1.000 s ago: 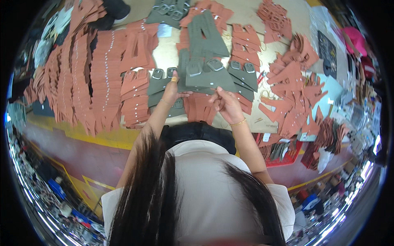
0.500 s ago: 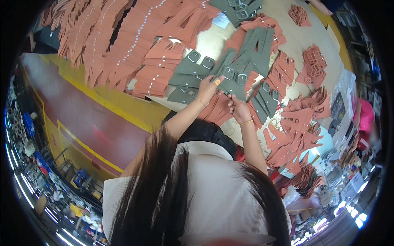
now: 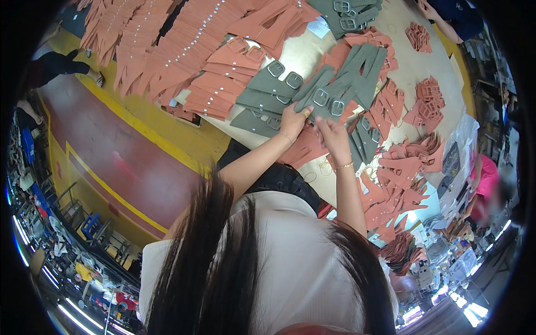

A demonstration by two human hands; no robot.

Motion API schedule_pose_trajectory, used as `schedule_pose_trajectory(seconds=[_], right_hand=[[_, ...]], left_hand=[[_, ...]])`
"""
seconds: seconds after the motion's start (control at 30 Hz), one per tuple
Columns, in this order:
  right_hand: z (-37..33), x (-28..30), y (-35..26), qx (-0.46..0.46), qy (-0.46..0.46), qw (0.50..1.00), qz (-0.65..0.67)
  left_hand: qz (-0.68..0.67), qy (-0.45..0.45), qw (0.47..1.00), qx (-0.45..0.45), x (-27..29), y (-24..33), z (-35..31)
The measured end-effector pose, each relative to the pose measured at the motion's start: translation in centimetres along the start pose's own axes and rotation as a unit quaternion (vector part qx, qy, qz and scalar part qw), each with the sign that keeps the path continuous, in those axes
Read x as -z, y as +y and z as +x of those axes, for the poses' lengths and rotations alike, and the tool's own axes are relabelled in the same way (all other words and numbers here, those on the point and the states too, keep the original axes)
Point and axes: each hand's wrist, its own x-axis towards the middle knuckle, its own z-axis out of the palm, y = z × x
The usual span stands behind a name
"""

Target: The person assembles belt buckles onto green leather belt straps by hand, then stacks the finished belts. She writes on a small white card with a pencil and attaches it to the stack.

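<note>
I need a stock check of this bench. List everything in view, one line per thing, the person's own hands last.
grey straps with buckles: many, grey-green with metal buckles, middle and top of the table
orange straps: many, rust orange, fanned along the table's left side
small orange pieces: several piles, right side
table: one, beige top
floor: red with yellow lines, left
another person's arm: one, top right
left hand: on a grey strap
right hand: on the grey straps beside it
</note>
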Motion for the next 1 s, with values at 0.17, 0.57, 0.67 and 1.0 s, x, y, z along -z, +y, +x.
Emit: schedule_pose_trajectory(seconds=[0.17,0.57,0.67,1.0], right_hand=[[3.0,-3.5,-5.1,0.265,0.002,0.944,-0.196],[6.4,-16.0,-3.5,0.297,-0.250,0.645,-0.658],[6.9,-18.6,-1.3,0.306,-0.280,0.590,-0.692],[5.0,-20.7,-0.6,0.209,-0.262,0.547,-0.767]], left_hand=[[0.183,-0.035,0.958,-0.216,1.1,-3.5,1.6],[0.323,0.077,0.937,-0.109,-1.2,-1.0,-1.2],[0.268,0.087,0.947,-0.156,-1.5,-1.3,-1.1],[0.193,0.054,0.955,-0.219,-1.2,-2.6,-0.6]])
